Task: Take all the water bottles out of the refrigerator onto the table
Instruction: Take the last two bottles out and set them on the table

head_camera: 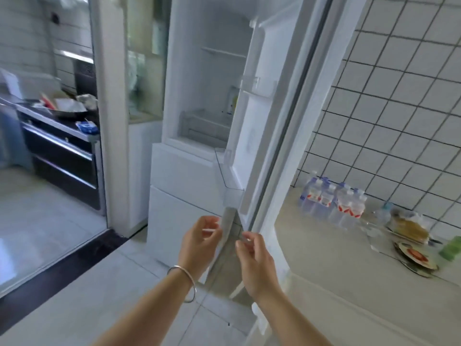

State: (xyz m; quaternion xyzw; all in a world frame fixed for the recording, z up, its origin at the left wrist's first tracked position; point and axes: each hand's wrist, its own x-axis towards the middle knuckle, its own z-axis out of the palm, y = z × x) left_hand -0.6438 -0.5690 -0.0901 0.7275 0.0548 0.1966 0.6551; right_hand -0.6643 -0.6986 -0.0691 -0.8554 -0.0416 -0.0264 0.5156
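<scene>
Kitchen interior, daylight.
White square wall tiles with dark grout cover the right wall. Pale floor tiles meet a dark threshold strip. A black oven stands at left behind a white door frame.

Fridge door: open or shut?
Open. The fridge door is swung out, showing the inner shelves; both hands, left and right, are at its lower edge.

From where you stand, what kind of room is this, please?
Most likely a home kitchen. An open white refrigerator stands ahead, a wok sits on a stove to the left, and water bottles are grouped on a tiled counter.
</scene>
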